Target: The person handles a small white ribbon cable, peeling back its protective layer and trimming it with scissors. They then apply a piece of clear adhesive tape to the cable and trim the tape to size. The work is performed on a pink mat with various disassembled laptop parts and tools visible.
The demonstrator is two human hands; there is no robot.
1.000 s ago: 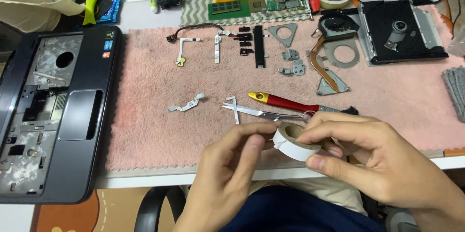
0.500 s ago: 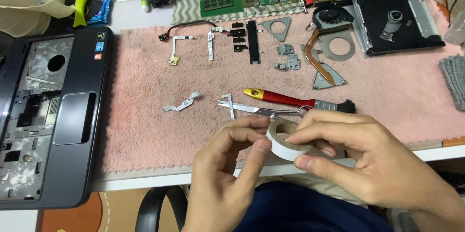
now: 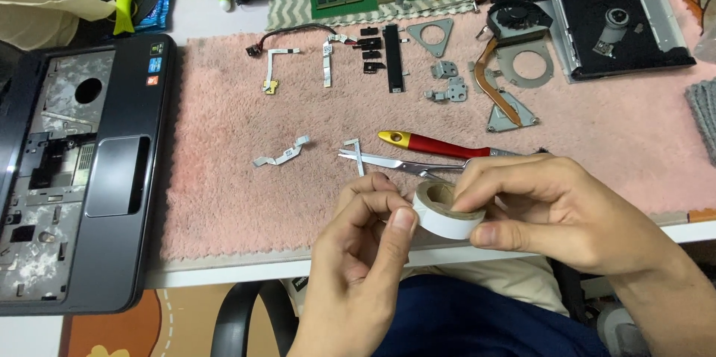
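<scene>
Both my hands meet at the white tape roll point(image 3: 446, 211); my right hand point(image 3: 556, 211) pinches it. My left hand point(image 3: 358, 252) curls, thumb pressing its edge.

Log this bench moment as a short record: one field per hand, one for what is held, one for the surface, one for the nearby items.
right hand: right hand grips the roll of white tape by its rim
left hand: left hand, thumb tip at the roll's edge
held item: the roll is held above the table's front edge
surface: pink fuzzy mat
behind hands: red-handled tool and metal tweezers on the mat
left side: opened laptop base
far right: optical drive
</scene>
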